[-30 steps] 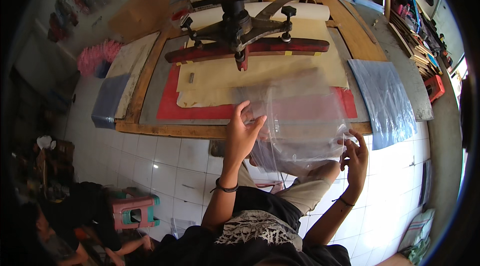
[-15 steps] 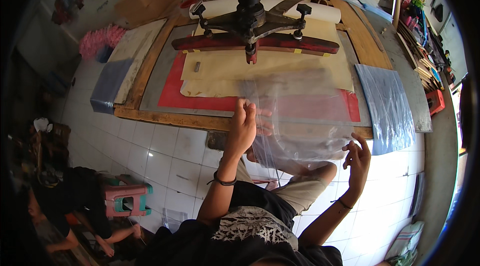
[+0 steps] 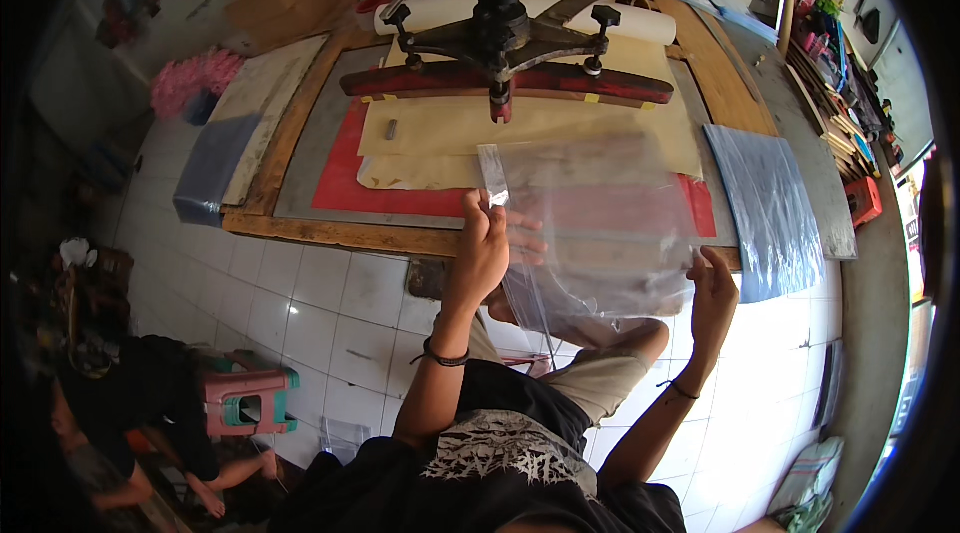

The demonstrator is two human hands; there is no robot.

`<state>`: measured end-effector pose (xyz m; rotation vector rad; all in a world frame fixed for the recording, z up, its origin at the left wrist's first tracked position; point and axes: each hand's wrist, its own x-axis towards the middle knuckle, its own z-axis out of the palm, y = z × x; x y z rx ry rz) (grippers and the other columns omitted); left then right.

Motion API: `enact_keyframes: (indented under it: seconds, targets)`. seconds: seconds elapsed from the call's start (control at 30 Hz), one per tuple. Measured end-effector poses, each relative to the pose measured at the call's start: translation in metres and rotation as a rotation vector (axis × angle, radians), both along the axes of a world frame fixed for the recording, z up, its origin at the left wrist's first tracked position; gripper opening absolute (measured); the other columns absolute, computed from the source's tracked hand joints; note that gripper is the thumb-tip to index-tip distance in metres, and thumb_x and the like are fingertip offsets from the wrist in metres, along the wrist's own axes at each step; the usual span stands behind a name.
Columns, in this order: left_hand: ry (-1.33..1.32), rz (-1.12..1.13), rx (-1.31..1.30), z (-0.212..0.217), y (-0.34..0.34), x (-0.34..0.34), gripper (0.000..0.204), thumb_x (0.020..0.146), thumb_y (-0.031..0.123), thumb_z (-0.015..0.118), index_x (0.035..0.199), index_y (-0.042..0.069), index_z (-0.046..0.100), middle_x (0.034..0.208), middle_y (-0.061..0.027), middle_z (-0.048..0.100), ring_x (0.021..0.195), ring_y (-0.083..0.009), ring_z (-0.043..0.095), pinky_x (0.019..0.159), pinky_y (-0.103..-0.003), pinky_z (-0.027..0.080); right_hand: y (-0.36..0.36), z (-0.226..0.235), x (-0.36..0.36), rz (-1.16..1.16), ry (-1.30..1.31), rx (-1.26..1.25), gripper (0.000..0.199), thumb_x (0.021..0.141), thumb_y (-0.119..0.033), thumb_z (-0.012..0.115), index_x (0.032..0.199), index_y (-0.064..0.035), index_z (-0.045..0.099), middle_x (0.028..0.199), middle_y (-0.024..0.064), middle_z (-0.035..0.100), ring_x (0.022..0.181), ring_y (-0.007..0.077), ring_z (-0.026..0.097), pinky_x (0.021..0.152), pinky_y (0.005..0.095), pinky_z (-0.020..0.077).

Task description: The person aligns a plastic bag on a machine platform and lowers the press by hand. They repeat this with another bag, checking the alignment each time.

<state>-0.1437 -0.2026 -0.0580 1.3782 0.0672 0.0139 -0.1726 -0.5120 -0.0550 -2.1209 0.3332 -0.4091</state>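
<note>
Both hands hold a clear plastic bag up over the near edge of the worktop, probably stretched flat so it doesn't sag. Left hand fingers are pinched shut on its top left corner; right hand fingers grip the lower right edge. Long axis runs left to right between the fingers.
</note>
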Motion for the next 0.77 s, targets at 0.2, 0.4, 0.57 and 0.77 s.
enact_keyframes:
  seconds: [0.2,0.4,0.57,0.77]
  targets:
    - [-0.021,0.005,-0.044,0.002,0.0,-0.003,0.03,0.104,0.014,0.023,0.132,0.008,0.012,0.113,-0.0293,0.06,0.077,-0.0338,0.069,0.064,-0.04,0.062,0.003,0.003,0.001,-0.019,-0.089,-0.056,0.029,0.094,-0.021,0.064,0.114,-0.0005,0.065,0.081,0.0102,0.067,0.074,0.0143,0.061,0.071,0.0299,0.0478]
    - [-0.02,0.062,-0.049,0.003,-0.006,-0.006,0.047,0.105,0.019,0.034,0.141,0.006,0.007,0.117,-0.0271,0.061,0.08,-0.0299,0.07,0.063,-0.037,0.061,0.003,-0.002,-0.008,-0.012,-0.133,-0.242,0.034,0.089,-0.018,0.069,0.119,-0.0052,0.06,0.115,0.0117,0.06,0.092,0.024,0.058,0.078,0.0354,0.0488]
    - [-0.171,0.176,0.134,-0.004,-0.012,-0.013,0.034,0.104,0.014,0.039,0.133,0.002,0.026,0.113,-0.0203,0.063,0.075,-0.0208,0.068,0.058,-0.03,0.058,0.009,0.0,-0.015,-0.05,-0.069,-0.225,0.042,0.086,-0.019,0.073,0.123,-0.006,0.057,0.114,0.0124,0.059,0.089,0.0236,0.055,0.076,0.0342,0.0484]
    - [-0.284,0.338,0.636,0.004,-0.014,-0.014,0.039,0.101,0.006,0.042,0.137,-0.004,0.029,0.107,-0.0206,0.061,0.094,-0.029,0.064,0.085,-0.032,0.048,0.005,-0.002,-0.014,-0.058,0.052,-0.14,0.047,0.086,-0.021,0.075,0.126,-0.005,0.057,0.092,0.0085,0.06,0.063,0.0121,0.047,0.059,0.0279,0.0429]
